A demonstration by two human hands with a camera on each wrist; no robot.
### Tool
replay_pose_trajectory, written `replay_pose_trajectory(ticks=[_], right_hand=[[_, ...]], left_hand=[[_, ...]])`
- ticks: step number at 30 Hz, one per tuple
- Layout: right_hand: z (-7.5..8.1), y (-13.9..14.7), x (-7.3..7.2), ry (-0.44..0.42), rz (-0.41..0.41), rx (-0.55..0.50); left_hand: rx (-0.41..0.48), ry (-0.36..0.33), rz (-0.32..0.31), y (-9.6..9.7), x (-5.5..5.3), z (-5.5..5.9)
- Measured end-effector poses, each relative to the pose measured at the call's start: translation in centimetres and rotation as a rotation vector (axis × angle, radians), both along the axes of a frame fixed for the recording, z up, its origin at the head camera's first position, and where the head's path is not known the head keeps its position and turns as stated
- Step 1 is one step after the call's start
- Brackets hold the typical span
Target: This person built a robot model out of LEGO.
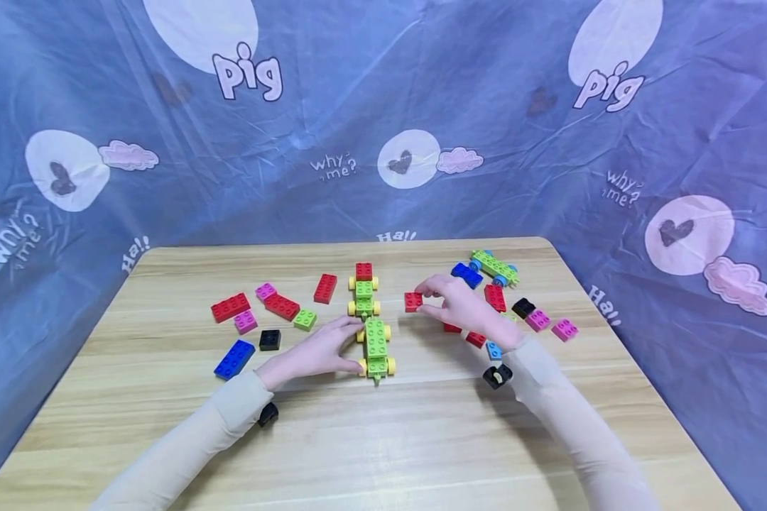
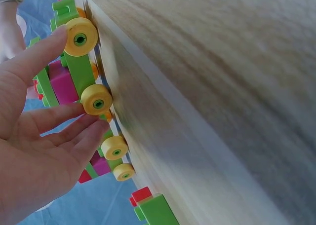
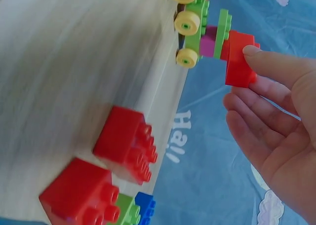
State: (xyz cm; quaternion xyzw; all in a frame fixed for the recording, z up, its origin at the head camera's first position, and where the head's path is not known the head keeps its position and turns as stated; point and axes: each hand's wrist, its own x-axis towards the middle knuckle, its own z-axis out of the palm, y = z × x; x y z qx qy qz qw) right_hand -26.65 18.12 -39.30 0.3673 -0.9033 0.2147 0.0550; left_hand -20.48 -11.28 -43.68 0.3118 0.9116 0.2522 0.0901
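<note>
Two joined toy train cars with green bases and yellow wheels stand in a line at mid-table in the head view. My left hand (image 1: pixel 316 349) is beside the nearer car (image 1: pixel 376 343); in the left wrist view thumb and fingertips touch its wheels (image 2: pixel 97 99). The farther car (image 1: pixel 364 292) bears a red brick (image 1: pixel 363 270) at its far end. Magenta bricks (image 2: pixel 63 82) show between green layers from the side. Right of the cars, my right hand (image 1: pixel 454 301) pinches a small red brick (image 3: pixel 239 59) between thumb and fingers.
On the left lie loose red, pink, black, lime and blue bricks (image 1: pixel 234 359). To the right are more bricks, a black piece (image 1: pixel 497 376) near the right wrist and a green car with blue wheels (image 1: pixel 493 267). A blue printed cloth (image 1: pixel 332 106) hangs behind the table.
</note>
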Motion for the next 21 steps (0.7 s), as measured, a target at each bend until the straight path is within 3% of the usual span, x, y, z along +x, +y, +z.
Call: replay_pose_trajectory(ticks=[10, 21], right_hand=[[-0.3, -0.8, 0.7, 0.028, 0.048, -0.033], [0.4, -2.2, 1.8, -0.014, 0.058, -0.055]], left_hand=[[-0.009, 0.012, -0.001, 0.0, 0.0, -0.1], [0.0, 0.01, -0.003, -0.2, 0.1, 0.1]])
